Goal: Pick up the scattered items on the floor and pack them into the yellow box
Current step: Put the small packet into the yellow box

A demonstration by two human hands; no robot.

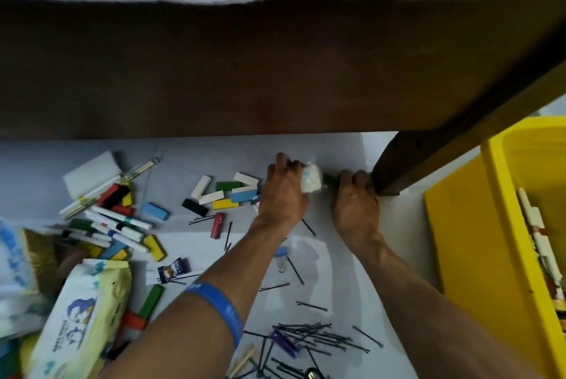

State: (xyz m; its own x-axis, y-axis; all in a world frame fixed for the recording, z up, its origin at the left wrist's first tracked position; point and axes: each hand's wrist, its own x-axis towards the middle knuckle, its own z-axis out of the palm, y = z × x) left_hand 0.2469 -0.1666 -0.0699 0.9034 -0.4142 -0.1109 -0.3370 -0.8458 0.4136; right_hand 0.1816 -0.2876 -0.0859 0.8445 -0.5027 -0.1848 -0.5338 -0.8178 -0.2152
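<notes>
Head view: left hand [283,191] holds a white wrapped item [311,182]; right hand [355,197] curls over a green piece [330,178] by the bed leg [395,170]. Yellow box [502,182] sits right, nearer the right hand.

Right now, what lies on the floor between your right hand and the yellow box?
In the head view, only the dark wooden bed leg stands just beside the right hand; past it, bare floor runs to the yellow box.
</notes>
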